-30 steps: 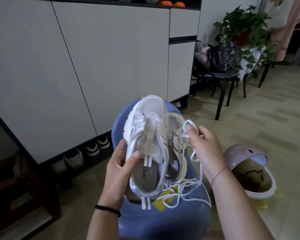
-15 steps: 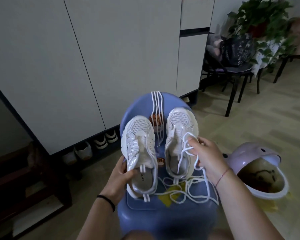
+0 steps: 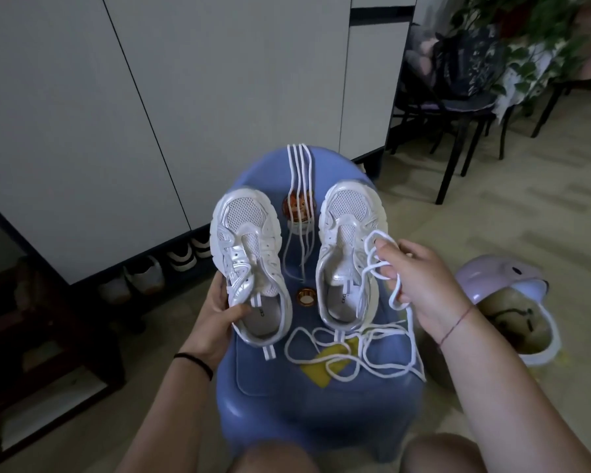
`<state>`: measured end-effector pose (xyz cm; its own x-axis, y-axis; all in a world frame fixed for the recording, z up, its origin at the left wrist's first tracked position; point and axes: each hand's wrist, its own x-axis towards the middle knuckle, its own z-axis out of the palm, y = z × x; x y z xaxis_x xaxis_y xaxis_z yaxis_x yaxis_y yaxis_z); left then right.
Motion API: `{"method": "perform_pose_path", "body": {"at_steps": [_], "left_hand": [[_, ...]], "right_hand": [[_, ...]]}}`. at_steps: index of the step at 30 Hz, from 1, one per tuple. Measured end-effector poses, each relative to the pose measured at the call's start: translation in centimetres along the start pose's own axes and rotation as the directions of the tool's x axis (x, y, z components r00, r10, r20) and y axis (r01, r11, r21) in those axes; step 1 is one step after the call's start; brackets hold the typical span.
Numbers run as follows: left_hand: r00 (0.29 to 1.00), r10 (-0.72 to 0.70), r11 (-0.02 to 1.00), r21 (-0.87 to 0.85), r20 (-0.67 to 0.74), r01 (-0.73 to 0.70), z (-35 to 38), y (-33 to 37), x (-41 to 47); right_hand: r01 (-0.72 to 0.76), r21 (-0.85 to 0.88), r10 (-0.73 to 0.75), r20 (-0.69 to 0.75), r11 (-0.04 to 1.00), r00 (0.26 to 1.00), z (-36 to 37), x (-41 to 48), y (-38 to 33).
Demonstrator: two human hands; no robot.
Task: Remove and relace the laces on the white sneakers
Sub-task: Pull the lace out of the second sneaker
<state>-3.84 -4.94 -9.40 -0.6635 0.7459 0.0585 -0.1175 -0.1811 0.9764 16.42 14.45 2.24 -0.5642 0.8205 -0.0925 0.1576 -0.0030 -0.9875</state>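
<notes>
On the seat of a smooth blue plastic chair (image 3: 304, 411) stands the right sneaker (image 3: 347, 254), its rounded toe towards the backrest, white mesh between glossy silver strips, the eyelets bare. Beside it, well apart, the left hand (image 3: 219, 312) grips the left sneaker (image 3: 249, 254) at the heel side, thumb curled over the collar into the opening; whether its sole touches the seat cannot be told. The right hand (image 3: 420, 278) pinches several loops of a flat white lace (image 3: 377, 268) just beside the right sneaker, and the rest of that lace trails down into a loose tangle on the front of the seat. A second lace (image 3: 296, 172) hangs folded in straight strands over the backrest and down between the shoes, above a round gold sticker (image 3: 306, 297). The seat's front edge lies bare below the tangle. Pale flat cabinet doors (image 3: 219, 80) stand close behind the chair; to the right, a domed pink shell (image 3: 498, 278) sits on the tiled floor (image 3: 526, 199).
</notes>
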Motion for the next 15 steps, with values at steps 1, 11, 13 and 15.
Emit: {"method": "perform_pose_path", "body": {"at_steps": [1,11,13,15], "left_hand": [[1.000,-0.001,1.000,0.006,0.005,0.001,0.0,0.0,0.0],[0.998,-0.045,0.998,0.055,0.052,0.042,-0.3,0.1,0.5],[0.997,-0.059,0.996,0.072,0.049,0.055,0.1,0.0,0.9],[0.996,-0.075,0.994,0.078,0.049,0.071,0.8,0.0,1.5]], "right_hand": [[0.000,0.010,0.000,0.002,1.000,1.000,0.0,0.0,0.0],[-0.012,0.007,0.012,0.028,1.000,1.000,0.9,-0.2,-0.1],[-0.015,0.002,0.015,0.026,1.000,1.000,0.9,-0.2,-0.1],[-0.015,0.005,0.015,0.025,1.000,1.000,0.8,-0.2,-0.2]]}}
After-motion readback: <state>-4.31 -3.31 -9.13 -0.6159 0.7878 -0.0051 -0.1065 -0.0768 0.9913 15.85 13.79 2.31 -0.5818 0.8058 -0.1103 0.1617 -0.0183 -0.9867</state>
